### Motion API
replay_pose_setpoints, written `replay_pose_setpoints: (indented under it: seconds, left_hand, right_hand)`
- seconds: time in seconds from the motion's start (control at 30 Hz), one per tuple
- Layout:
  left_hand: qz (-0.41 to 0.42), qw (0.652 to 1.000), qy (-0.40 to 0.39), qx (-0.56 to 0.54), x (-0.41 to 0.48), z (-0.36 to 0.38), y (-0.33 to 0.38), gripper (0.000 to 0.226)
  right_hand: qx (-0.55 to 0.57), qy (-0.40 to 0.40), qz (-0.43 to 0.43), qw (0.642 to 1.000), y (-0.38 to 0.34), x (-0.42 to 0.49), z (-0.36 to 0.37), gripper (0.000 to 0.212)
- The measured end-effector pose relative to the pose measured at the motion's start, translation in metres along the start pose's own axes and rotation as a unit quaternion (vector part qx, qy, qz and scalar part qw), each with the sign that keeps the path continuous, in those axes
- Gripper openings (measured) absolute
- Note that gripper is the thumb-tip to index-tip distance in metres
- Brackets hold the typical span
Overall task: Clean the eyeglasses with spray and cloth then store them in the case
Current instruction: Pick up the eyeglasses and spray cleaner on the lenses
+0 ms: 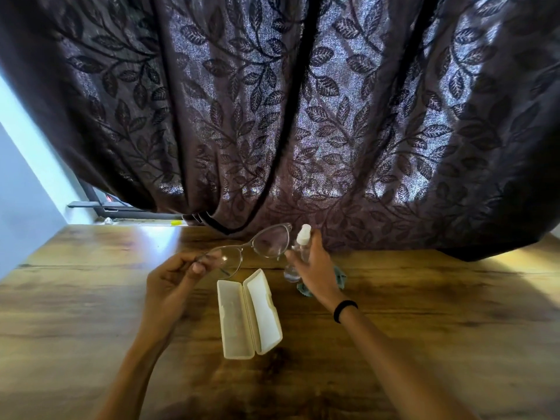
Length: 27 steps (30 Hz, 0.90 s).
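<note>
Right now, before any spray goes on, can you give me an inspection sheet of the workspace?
Surface: wooden table, glare at its far left.
Job's things: eyeglasses held up above the table; spray bottle raised beside one lens; case lying open on the table, nothing in it; cloth crumpled on the table, partly hidden behind the right hand.
Clutter: small bits on the ledge behind the table, too small to tell.
Fingers: left hand pinches the eyeglasses at one end; right hand grips the spray bottle.
Cables: nothing seen.
Surroundings: leaf-patterned curtain hanging down to the table's far edge; pale wall at left; black band on the right wrist.
</note>
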State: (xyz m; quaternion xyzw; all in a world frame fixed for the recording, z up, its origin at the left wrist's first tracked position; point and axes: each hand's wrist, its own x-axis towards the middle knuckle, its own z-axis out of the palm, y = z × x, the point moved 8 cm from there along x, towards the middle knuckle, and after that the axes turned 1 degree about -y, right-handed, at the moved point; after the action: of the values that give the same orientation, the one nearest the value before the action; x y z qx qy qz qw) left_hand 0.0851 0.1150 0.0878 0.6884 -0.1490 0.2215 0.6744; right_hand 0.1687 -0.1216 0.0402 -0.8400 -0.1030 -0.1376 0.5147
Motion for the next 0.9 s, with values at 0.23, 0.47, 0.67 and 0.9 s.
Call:
replay_pose_setpoints:
  seconds: [0.23,0.47,0.67,0.9]
  left_hand:
    - [0.012,0.999,-0.040,0.012,0.015,0.042,0.000,0.016]
    - [0.026,0.994,-0.091,0.052,0.019,0.101,-0.006,0.033]
    - [0.049,0.993,-0.093,0.061,0.017,0.129,-0.006,0.027]
    - [0.036,0.994,-0.090,0.059,0.015,0.135,-0.010,0.028]
  right_hand:
    - [0.033,0.083,-0.041,0.995,-0.028,-0.027,-0.070,0.069]
    - [0.000,0.092,-0.089,0.992,-0.070,-0.069,-0.113,0.062]
    - [-0.091,0.019,-0.142,0.985,-0.092,-0.089,-0.090,0.058]
    - [-0.115,-0.012,-0.105,0.988,-0.088,-0.090,-0.077,0.051]
